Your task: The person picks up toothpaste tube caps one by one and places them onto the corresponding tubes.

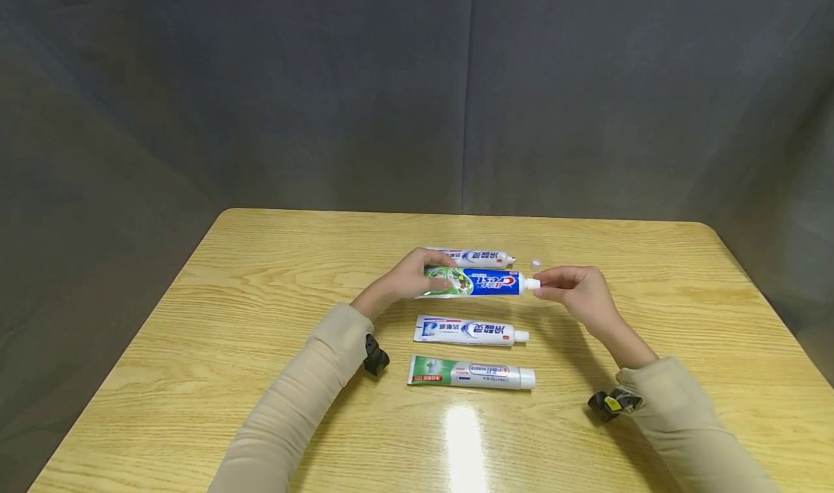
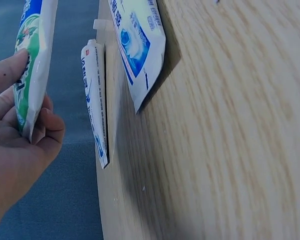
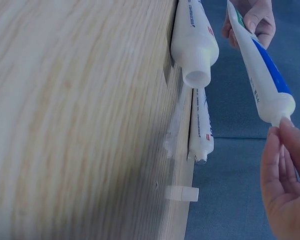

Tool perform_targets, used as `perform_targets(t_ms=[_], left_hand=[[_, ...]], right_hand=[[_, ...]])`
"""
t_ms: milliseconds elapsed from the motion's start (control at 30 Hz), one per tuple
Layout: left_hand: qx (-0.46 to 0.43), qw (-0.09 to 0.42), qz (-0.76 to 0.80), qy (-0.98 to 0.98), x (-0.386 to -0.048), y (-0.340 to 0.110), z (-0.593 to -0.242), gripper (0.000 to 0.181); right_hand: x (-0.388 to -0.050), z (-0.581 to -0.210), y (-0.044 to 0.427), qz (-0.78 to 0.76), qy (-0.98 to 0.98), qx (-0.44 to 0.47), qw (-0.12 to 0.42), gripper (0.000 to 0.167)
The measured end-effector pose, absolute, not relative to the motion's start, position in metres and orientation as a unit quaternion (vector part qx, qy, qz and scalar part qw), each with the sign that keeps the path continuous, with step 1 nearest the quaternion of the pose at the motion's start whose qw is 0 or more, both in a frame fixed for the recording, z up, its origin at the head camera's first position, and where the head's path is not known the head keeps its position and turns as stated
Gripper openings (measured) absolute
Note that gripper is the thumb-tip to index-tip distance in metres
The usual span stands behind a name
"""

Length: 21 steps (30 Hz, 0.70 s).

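Observation:
My left hand [image 1: 412, 276] grips a blue, green and white Crest toothpaste tube [image 1: 496, 281] near its flat tail, thumb on the printed face. The tube is held level above the table, its nozzle end pointing right. At that end, the thumb and fingers of my right hand [image 1: 582, 294] pinch the white cap [image 1: 531, 284]. The right wrist view shows the fingertips [image 3: 285, 129] covering much of the cap. Behind the Crest tube lies a white and blue toothpaste tube [image 1: 490, 259] with its nozzle bare. A loose white cap [image 1: 536, 264] stands to the right of that nozzle.
Nearer on the wooden table [image 1: 228, 319] lie a capped white and blue toothpaste tube [image 1: 465, 331] and a green and silver-white toothpaste tube [image 1: 472, 373], roughly parallel. A grey cloth [image 1: 352, 95] hangs behind the table's far edge.

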<state>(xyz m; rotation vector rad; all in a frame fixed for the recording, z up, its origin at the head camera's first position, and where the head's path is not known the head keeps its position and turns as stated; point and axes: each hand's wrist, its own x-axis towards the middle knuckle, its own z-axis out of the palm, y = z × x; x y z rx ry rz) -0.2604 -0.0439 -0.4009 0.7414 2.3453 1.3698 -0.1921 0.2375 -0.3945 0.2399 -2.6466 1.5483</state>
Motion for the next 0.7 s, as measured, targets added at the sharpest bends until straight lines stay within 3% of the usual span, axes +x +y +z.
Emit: perform_targets(t_ms=[267, 467, 700], left_hand=[[0.247, 0.159, 0.473, 0.831, -0.2589, -0.0443, -0.4003, 0.029], [0.247, 0.156, 0.470, 0.833, -0.2585, -0.0443, -0.4008, 0.028], [0.252, 0.152, 0.466, 0.835, -0.2581, -0.0436, -0.3999, 0.028]], right_hand=[[-0.1936, -0.3947, 0.2361, 0.543, -0.835, 0.086, 0.023, 0.031], [-0.1932, -0.3956, 0.2358, 0.544, -0.834, 0.091, 0.012, 0.021], [-0.1939, -0.3948, 0.2346, 0.555, -0.826, 0.102, 0.005, 0.022]])
